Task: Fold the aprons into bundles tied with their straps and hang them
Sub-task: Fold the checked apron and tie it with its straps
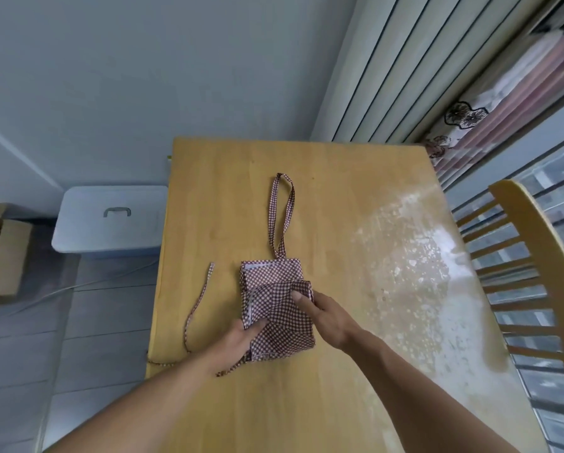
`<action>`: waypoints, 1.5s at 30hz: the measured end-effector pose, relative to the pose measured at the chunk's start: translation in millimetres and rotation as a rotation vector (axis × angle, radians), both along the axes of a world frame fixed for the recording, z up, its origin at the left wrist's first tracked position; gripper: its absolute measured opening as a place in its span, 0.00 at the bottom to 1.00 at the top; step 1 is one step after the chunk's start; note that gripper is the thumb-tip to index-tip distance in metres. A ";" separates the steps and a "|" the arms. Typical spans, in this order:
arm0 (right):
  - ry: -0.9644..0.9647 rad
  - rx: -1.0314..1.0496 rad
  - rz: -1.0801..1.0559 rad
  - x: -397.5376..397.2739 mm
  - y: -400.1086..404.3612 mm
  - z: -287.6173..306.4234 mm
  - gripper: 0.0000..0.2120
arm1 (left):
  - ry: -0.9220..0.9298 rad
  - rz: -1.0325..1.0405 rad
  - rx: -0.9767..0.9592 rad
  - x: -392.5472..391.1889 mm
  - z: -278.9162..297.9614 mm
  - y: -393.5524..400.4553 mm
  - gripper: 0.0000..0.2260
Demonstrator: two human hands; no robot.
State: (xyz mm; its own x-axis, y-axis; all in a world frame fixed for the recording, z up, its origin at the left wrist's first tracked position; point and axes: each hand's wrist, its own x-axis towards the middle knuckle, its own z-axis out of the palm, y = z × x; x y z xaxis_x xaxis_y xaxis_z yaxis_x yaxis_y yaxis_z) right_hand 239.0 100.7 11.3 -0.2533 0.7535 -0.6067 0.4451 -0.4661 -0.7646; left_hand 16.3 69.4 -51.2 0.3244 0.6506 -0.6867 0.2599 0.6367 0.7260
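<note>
While folded apron (275, 308) lies on table (306, 403) | left hand (241, 336), right hand (323, 317) press it flat-fingered

Folded checked apron (275, 308) — both hands (323, 317) on it
</note>
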 end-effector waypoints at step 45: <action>-0.682 0.801 0.518 -12.6 -28.5 -56.6 0.18 | 0.705 -0.843 0.738 -21.3 -2.7 18.0 0.53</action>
